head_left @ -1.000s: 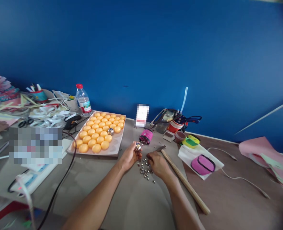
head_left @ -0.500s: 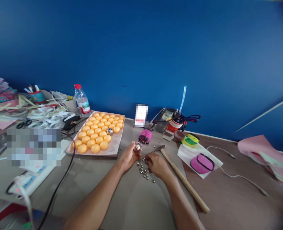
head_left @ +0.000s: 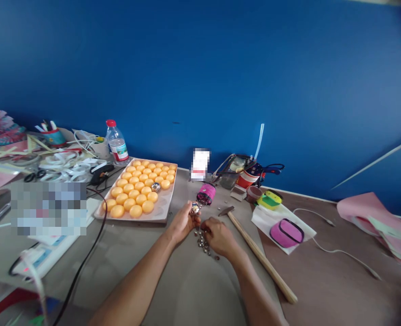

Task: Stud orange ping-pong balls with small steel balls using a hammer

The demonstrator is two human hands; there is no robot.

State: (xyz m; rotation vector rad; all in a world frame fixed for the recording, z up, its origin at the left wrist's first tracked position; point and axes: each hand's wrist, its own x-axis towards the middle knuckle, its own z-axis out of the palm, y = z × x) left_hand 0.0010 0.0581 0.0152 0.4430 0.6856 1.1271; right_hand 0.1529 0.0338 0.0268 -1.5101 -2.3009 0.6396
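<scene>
My left hand (head_left: pixel 182 222) is closed around a small shiny ball (head_left: pixel 195 208) with a silvery, bumpy surface. Just to its right, my right hand (head_left: pixel 219 234) has its fingers drawn together over several small metal beads (head_left: pixel 200 243) scattered on the table. Whether a bead sits between those fingertips is hidden. Beyond both hands lies a pink pouch (head_left: pixel 206 193), its opening facing me, with more beads at its mouth. A hammer (head_left: pixel 258 251) with a wooden handle rests right of my right hand.
At the left stands a tray (head_left: pixel 164 210) of orange balls with one silvery ball (head_left: pixel 156 187) among them. Behind it is a water bottle (head_left: pixel 118 144). A power strip (head_left: pixel 50 253) and dark cable lie left. On the right are a pink case (head_left: pixel 287 233) and a yellow-green case (head_left: pixel 270 199).
My right hand has shifted slightly left and closer to my left hand, over the beads. The left hand keeps its hold on the ball, almost unmoved.
</scene>
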